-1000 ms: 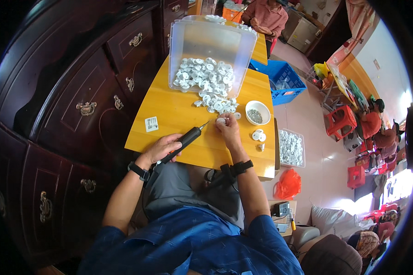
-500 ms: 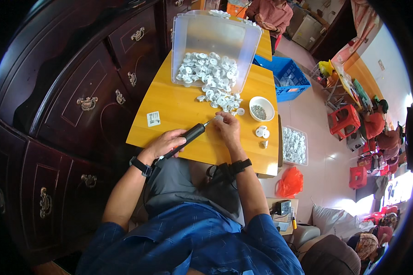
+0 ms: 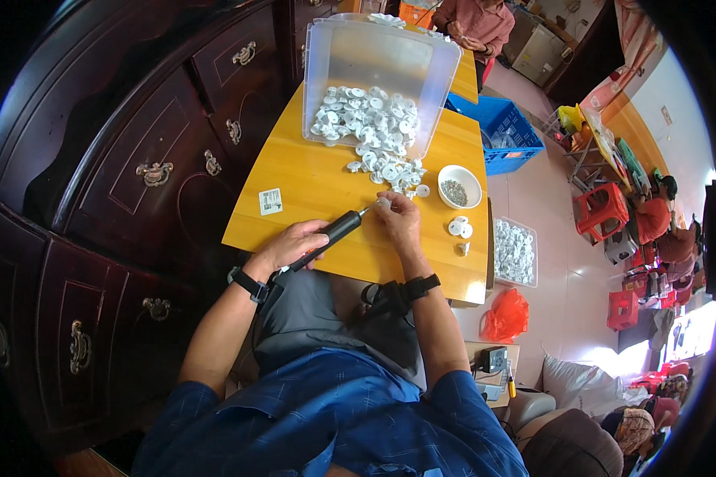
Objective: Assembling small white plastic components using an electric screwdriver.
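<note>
My left hand [image 3: 294, 245] is wrapped round a black electric screwdriver [image 3: 333, 237], whose metal bit points up and to the right. The bit's tip meets a small white plastic part [image 3: 384, 202] that my right hand [image 3: 400, 222] pinches between its fingertips; the fingers partly cover it. Just beyond my right hand, a heap of round white plastic parts [image 3: 390, 168] spills from a clear plastic bin [image 3: 374, 56] lying on its side. To the right of that hand stands a white bowl [image 3: 471, 176] of small metal screws [image 3: 454, 191]. Several white parts [image 3: 460, 227] lie below the bowl.
The yellow wooden table [image 3: 294, 167] bears a white printed label [image 3: 270, 201] at left. Dark drawers [image 3: 135, 175] line the left side. On the floor at right are a blue crate [image 3: 505, 135], a clear tub of white parts [image 3: 515, 253] and a red bag [image 3: 505, 316]. Other people sit farther off.
The view has shifted slightly, so the table and its contents appear a little to the right. Both hands keep their grips, with the screwdriver still at the white part.
</note>
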